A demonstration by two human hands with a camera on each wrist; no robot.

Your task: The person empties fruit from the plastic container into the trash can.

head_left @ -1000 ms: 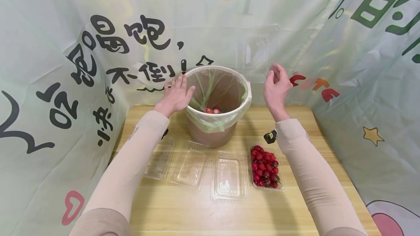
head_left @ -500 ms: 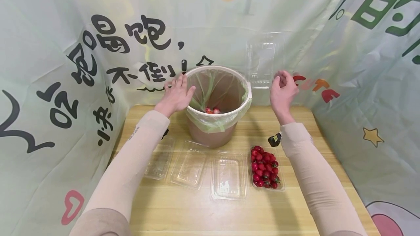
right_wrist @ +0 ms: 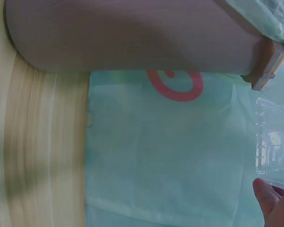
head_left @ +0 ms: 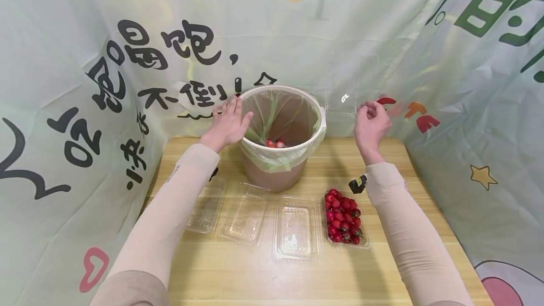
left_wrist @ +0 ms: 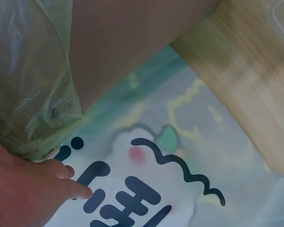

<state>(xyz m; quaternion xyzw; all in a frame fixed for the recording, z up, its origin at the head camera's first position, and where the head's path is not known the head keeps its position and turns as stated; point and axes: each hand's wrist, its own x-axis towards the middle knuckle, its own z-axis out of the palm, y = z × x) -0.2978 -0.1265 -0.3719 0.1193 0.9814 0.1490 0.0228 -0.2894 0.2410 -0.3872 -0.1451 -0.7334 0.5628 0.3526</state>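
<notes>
Head view: the left hand (head_left: 229,122), fingers extended, rests at the left rim of the brown bin (head_left: 274,176) at frame centre, while the right hand (head_left: 373,124), right of centre, pinches a clear plastic container (head_left: 345,98) between thumb and fingers. Three clear trays (head_left: 244,221) lie side by side on the wooden table (head_left: 272,284) at lower centre, with a punnet (head_left: 367,245) of red fruit (head_left: 343,218) to their right. Right wrist view locates the held container at the right frame edge, above the thumb.
</notes>
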